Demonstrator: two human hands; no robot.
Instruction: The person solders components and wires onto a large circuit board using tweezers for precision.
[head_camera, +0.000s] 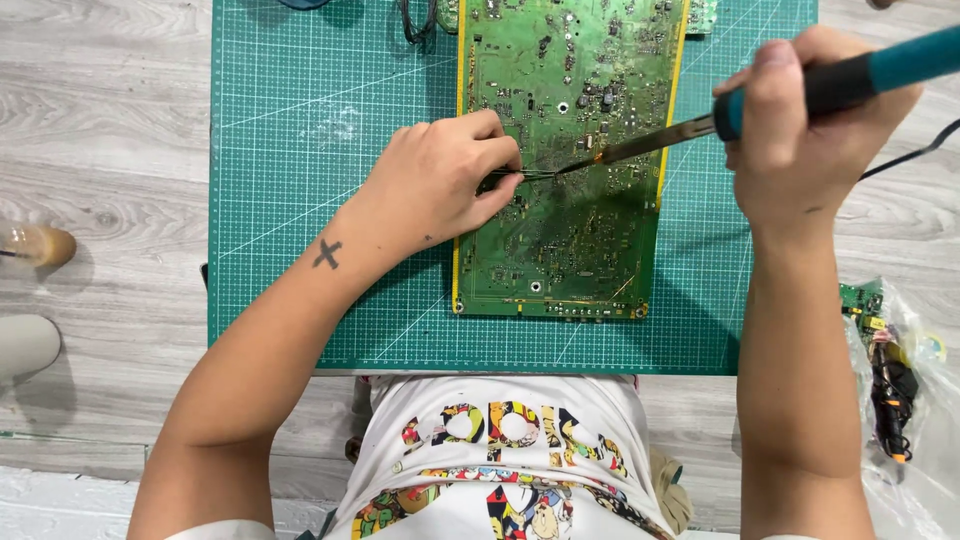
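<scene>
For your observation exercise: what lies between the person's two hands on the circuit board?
In the head view, between the left hand and right hand lie the tweezers and the soldering iron's tip, meeting over the green circuit board.

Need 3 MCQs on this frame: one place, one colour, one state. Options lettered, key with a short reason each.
1. Where does the circuit board lie?
A. on the cutting mat
B. on the bare floor
C. in the plastic bag

2. What colour is the soldering iron grip?
A. red
B. teal and black
C. yellow

3. What does the left hand hold?
A. nothing
B. a screwdriver
C. tweezers

Key: 1 A, mat shows around the board. 2 B, the grip in the right hand is teal and black. 3 C, thin tweezers pinched, tips beside the iron tip.
</scene>
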